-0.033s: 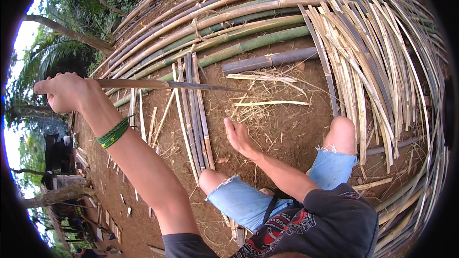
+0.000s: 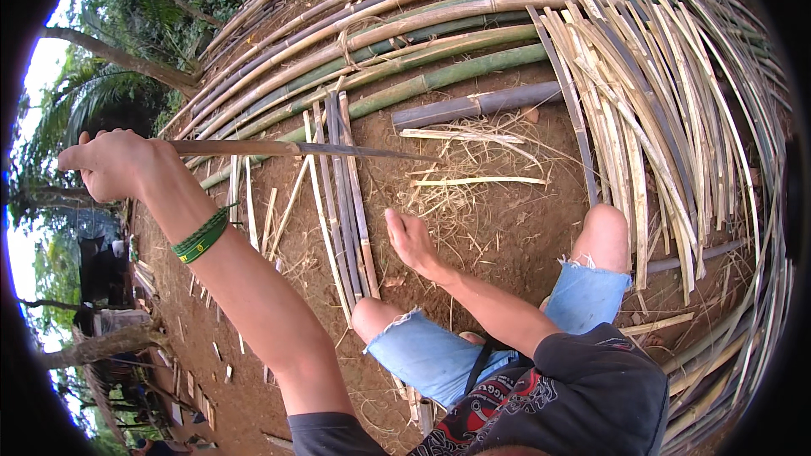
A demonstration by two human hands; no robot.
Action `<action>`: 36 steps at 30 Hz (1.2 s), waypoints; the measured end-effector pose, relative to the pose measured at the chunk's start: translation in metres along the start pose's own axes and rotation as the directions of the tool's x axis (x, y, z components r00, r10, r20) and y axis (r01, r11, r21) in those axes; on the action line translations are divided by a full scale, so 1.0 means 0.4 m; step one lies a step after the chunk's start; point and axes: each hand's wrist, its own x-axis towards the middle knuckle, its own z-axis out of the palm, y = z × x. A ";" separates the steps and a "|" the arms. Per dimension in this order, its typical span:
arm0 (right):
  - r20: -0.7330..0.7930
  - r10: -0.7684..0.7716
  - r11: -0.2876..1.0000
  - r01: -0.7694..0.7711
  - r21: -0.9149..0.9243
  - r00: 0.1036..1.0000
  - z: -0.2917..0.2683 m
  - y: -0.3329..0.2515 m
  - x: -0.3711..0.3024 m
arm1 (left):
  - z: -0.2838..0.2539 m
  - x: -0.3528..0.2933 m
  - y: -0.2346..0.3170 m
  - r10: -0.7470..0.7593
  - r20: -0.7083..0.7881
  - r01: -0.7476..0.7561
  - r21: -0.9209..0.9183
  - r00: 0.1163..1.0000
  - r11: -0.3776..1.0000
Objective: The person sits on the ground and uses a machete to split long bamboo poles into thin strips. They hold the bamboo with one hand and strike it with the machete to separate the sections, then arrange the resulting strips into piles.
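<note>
My left hand (image 2: 114, 165), raised at the far left, is closed around one end of a long bamboo strip (image 2: 253, 149). The strip runs rightward from the fist, brown and narrow, tapering to a thin far end above the ground. A green braided band circles my left wrist. In front of my knees, my right hand (image 2: 411, 241) is closed, thumb side up, below the strip and apart from it. What its fingers hold, if anything, does not show. Beyond it lie thin shavings (image 2: 448, 198) and a pale bamboo strip (image 2: 479, 181).
Split bamboo strips (image 2: 625, 118) are piled at the right. Long bamboo poles (image 2: 439, 76) stretch across the back, with a short dark bamboo piece (image 2: 477, 107) before them. Several dark strips (image 2: 342, 194) lie beside my left knee. Trees (image 2: 127, 59) stand at the left.
My right hand has shifted slightly to the left. My left hand and the bamboo strip in it have hardly moved.
</note>
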 end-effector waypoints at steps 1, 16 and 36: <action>0.018 -0.072 0.997 0.072 -0.020 0.997 0.024 -0.046 -0.001 | -0.008 -0.004 -0.004 0.039 -0.017 -0.039 0.026 0.999 0.999; -0.205 0.554 0.818 -0.574 -0.050 0.807 -0.248 0.396 -0.034 | -0.021 -0.015 0.013 0.020 -0.004 -0.020 0.036 1.000 0.999; 0.009 -0.373 0.928 0.373 -0.009 0.928 -0.126 -0.484 0.088 | -0.124 -0.045 0.092 0.074 0.817 0.545 -0.445 0.572 0.710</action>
